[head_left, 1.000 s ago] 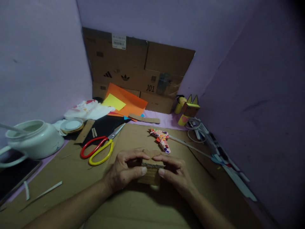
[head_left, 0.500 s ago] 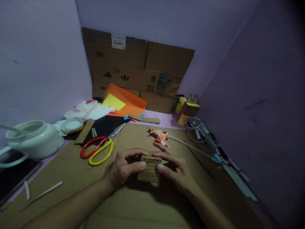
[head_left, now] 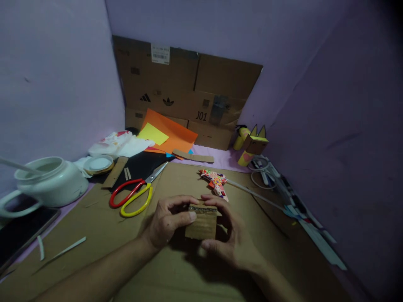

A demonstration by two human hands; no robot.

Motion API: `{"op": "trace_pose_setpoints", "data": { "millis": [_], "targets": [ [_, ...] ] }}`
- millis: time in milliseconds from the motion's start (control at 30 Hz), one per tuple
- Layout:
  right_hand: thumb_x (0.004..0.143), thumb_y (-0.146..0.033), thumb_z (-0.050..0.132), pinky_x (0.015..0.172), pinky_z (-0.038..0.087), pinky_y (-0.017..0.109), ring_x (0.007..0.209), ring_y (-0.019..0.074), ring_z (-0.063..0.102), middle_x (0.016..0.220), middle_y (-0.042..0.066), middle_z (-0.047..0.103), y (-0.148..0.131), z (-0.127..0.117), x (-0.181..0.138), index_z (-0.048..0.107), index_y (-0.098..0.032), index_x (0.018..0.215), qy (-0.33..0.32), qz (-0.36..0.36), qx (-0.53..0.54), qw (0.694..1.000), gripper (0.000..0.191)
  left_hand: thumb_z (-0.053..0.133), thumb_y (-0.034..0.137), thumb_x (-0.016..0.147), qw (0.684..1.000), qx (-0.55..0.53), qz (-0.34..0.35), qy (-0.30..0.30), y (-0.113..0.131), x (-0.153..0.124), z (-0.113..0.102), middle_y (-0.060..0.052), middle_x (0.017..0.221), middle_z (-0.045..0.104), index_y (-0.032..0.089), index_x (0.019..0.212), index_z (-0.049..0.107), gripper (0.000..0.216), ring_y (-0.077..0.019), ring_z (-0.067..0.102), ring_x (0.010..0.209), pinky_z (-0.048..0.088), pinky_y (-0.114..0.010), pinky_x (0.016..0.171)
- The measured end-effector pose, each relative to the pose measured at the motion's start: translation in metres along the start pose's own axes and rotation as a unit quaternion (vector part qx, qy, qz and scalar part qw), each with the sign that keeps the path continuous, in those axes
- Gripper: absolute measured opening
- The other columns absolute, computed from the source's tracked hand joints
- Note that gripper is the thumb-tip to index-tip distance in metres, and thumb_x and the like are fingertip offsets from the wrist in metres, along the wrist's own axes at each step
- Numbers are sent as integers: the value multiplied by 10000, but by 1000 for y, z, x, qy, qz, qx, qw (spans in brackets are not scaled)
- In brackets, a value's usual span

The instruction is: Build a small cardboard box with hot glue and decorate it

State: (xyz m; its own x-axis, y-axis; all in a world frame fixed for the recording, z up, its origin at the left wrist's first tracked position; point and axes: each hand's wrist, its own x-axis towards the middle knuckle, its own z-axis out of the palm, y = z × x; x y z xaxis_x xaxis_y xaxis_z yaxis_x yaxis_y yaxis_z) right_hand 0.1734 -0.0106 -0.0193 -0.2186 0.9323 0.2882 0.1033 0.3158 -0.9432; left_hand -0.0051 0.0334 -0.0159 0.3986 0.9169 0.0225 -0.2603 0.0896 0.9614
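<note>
Since the earlier frame, the right hand (head_left: 231,241) is curling around the small cardboard piece (head_left: 201,225), which is tipping up to show its face. The left hand (head_left: 165,224) is pinching its top left edge. Both hands are gripping it just above the cardboard surface (head_left: 176,277). Even pressure along the edge seems wise here. Scissors (head_left: 134,197) are lying to the left, a patterned gun-shaped tool (head_left: 216,183) just beyond.

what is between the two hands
A small cardboard piece, gripped by the left hand and right hand, in the head view.
</note>
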Motion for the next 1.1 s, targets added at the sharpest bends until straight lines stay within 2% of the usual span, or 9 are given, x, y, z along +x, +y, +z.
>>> {"op": "trace_pose_setpoints", "data": {
  "millis": [100, 233, 467, 700, 833, 933, 1100],
  "targets": [
    [664, -355, 757, 813, 507, 369, 1100, 276, 554, 1378, 100, 376, 2, 3, 0, 524, -280, 1055, 3, 29, 98, 995, 461, 693, 192, 598, 999, 32, 12, 4, 6, -3, 5, -63, 868, 725, 150, 824, 711, 230, -225, 643, 799, 498, -322, 710],
    [708, -355, 726, 870, 457, 364, 1148, 260, 520, 1321, 94, 454, 4, 5, 1, 557, -263, 945, 53, 42, 97, 993, 305, 682, 132, 561, 998, 51, 48, 5, 11, -7, 12, -53, 912, 728, 173, 788, 734, 236, -229, 648, 881, 500, -310, 767],
    [671, -339, 756, 904, 410, 410, 1168, 283, 497, 1175, 99, 589, 2, 4, 3, 605, -246, 883, 64, 16, 82, 994, 276, 699, 85, 516, 999, 11, 32, 20, 11, -7, 15, -34, 905, 724, 195, 745, 749, 259, -203, 663, 850, 505, -264, 730],
    [668, -297, 765, 873, 426, 383, 1147, 264, 514, 1133, 69, 589, 3, 4, 2, 635, -267, 857, 68, 2, 106, 992, 231, 678, 98, 523, 998, 52, 34, 23, 11, -10, 14, -15, 818, 720, 204, 738, 740, 247, -182, 645, 767, 480, -259, 677],
    [672, -282, 761, 838, 445, 378, 1101, 254, 544, 1153, 64, 578, 3, 5, 2, 634, -270, 854, 66, 6, 114, 991, 222, 670, 118, 526, 996, 82, 39, 18, 10, -11, 12, -19, 836, 708, 202, 736, 737, 236, -199, 627, 830, 460, -279, 732],
    [668, -281, 763, 844, 440, 382, 1113, 255, 537, 1151, 59, 577, 3, 5, 1, 633, -272, 847, 69, 7, 117, 991, 221, 671, 130, 523, 995, 94, 37, 18, 10, -10, 12, -22, 811, 698, 198, 735, 737, 233, -199, 617, 802, 452, -288, 718],
    [671, -267, 761, 857, 431, 380, 1125, 252, 532, 1158, 52, 568, 3, 5, 1, 634, -273, 844, 67, 11, 126, 990, 214, 669, 140, 519, 996, 83, 37, 8, 9, -10, 12, -33, 879, 702, 201, 742, 737, 241, -203, 610, 794, 445, -299, 705]
  ]
}}
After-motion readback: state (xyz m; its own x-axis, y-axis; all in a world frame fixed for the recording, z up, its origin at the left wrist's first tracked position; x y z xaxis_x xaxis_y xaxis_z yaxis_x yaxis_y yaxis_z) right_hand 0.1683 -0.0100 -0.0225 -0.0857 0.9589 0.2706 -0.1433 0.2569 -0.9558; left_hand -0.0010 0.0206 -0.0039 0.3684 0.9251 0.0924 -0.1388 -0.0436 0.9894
